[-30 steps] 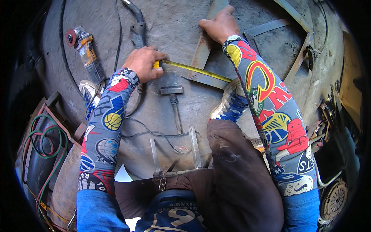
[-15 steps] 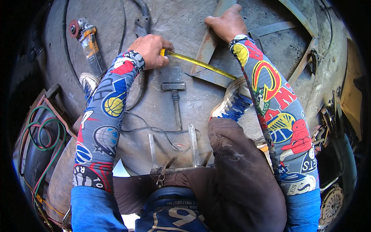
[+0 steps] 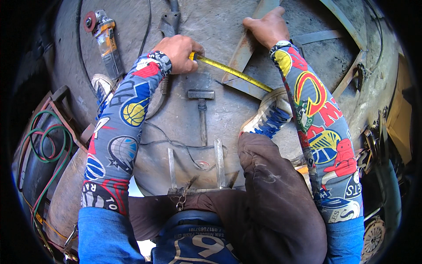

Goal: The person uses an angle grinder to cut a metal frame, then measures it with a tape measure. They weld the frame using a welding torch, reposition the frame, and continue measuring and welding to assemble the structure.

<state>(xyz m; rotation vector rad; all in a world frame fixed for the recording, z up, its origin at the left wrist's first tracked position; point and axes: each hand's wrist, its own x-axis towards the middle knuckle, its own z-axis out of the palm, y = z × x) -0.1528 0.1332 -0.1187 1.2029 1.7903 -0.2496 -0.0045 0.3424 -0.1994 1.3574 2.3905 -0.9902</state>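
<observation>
My left hand (image 3: 178, 53) is closed around a tape measure (image 3: 193, 56), whose case is mostly hidden by the fingers. Its yellow blade (image 3: 233, 71) stretches right, crossing the near corner of a flat-bar metal frame (image 3: 243, 55) and reaching the toe of my shoe (image 3: 273, 112). Farther up, my right hand (image 3: 269, 30) grips the frame's left bar, thumb on the near side; its other fingertips are partly hidden. Between my feet a hammer (image 3: 201, 94) lies with its head toward the frame.
An angle grinder (image 3: 109, 46) lies at the far left beside a dark cable (image 3: 79, 44). A welding electrode holder (image 3: 169, 24) rests beyond my left hand. Two upright metal bars (image 3: 220, 163) stand close to my lap. Coiled hoses (image 3: 52, 141) hang at the left.
The view has shifted slightly, so the floor items appear a little farther right and higher. Both hands keep their holds, and the tape stays stretched across the frame's corner.
</observation>
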